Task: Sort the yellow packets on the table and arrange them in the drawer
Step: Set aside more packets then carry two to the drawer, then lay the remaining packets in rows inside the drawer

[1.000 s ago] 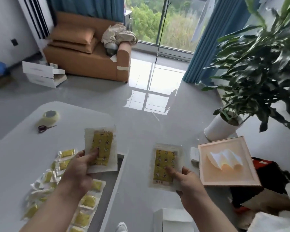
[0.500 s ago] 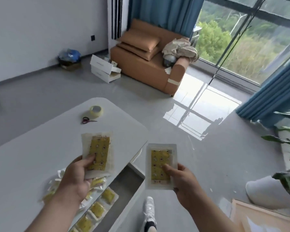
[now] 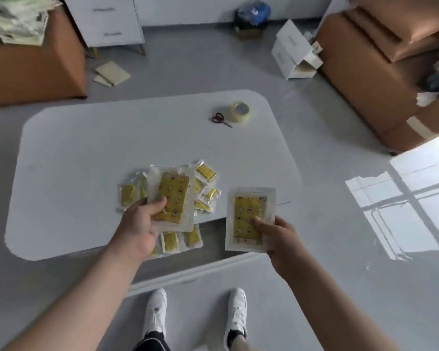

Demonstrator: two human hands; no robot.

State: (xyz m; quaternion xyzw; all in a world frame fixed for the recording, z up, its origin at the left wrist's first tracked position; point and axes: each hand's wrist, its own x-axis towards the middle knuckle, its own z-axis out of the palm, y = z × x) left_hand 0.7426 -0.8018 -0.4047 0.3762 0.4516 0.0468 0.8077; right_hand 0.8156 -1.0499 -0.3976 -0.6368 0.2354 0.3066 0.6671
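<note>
Table (image 3: 99,153): white and matt, a flat top with rounded corners.
Drawer (image 3: 200,271): pulled out from under the table's near edge; it has a grey floor and a pale, straight front wall.
Left hand (image 3: 140,229): fingers curl under the lower edge of the left packet and the thumb presses on its yellow face, a firm hold.
Left packet (image 3: 173,196): a flat rectangle, yellow and dotted with small round dark motifs, sealed in clear glossy film with a wide border. It is held slightly tilted above the pile, near the table's near edge.
Right hand (image 3: 276,236): pinches the lower right corner of the right packet, thumb on top and fingers behind.
Right packet (image 3: 249,216): the same yellow patterned rectangle in a clear sleeve, held over the right end of the drawer, just off the table's near edge.
Pile of small packets (image 3: 205,173): crinkled clear sachets with yellow inserts, overlapping loosely on the table by its near edge, partly hidden by the left packet.
Packets in the drawer (image 3: 170,240): small yellow sachets lying flat side by side at the drawer's left end, under the left hand.
Scissors (image 3: 219,119): red-handled, lying near the table's far right corner.
Tape roll (image 3: 240,112): a translucent yellowish ring just beside the scissors.
</note>
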